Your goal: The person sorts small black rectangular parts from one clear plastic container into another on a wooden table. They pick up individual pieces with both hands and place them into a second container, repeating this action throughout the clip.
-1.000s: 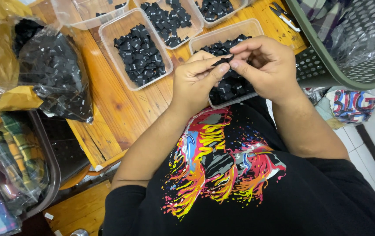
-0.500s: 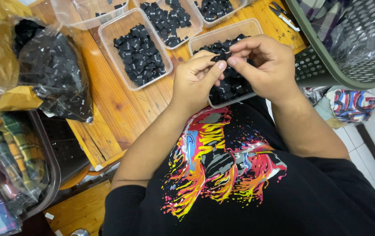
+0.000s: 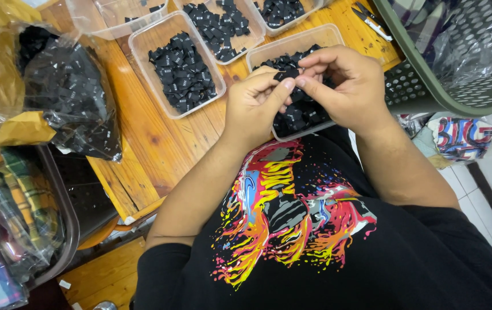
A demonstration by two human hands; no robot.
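The small black label sits pinched between your fingertips, above the nearest tub of black labels on the wooden table. Your left hand and right hand both close on it, thumbs meeting. More tubs lie beyond; a plastic bag of labels is at left, and a green basket at right.

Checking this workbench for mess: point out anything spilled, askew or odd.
Nothing looks spilled. The black labels sit inside their clear tubs, and both hands, left and right, pinch one label over the nearest tub. Only the label bag lies slumped at the table edge.
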